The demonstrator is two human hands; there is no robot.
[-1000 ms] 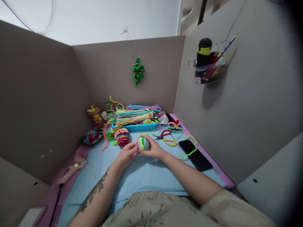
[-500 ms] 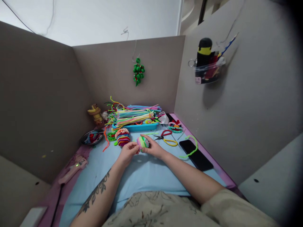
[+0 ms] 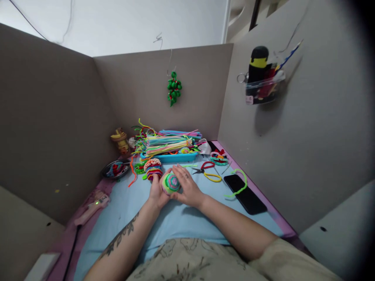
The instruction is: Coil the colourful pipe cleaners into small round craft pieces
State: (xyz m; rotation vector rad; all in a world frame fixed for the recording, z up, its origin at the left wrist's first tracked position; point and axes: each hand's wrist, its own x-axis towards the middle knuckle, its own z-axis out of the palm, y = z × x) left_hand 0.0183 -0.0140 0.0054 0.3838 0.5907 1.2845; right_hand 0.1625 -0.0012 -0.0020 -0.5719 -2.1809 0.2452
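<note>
A round coil of pastel pipe cleaners (image 3: 170, 184), ringed in green, pink, yellow and teal, sits between my two hands above the blue cloth. My left hand (image 3: 158, 192) supports it from the left and below, palm turned up. From the right, my right hand (image 3: 188, 187) curls over it, fingers along the top and thumb at the lower edge. Just beyond my left hand lies a striped pipe-cleaner piece (image 3: 153, 170) in red, purple and peach. Pliers (image 3: 203, 170) with one red and one yellow handle rest right of my right hand.
A blue tray (image 3: 175, 157) heaped with pipe cleaners stands at the back. On the right lies a black phone (image 3: 245, 195) under a lime pipe cleaner (image 3: 243, 180). Leftward are a metal bowl (image 3: 126, 167) and a pink glue gun (image 3: 93, 208). Grey panels (image 3: 202, 89) enclose the table.
The coil has turned so its ringed end faces up toward me, and it has come slightly left. My left hand has shifted from a fingertip pinch to cupping it.
</note>
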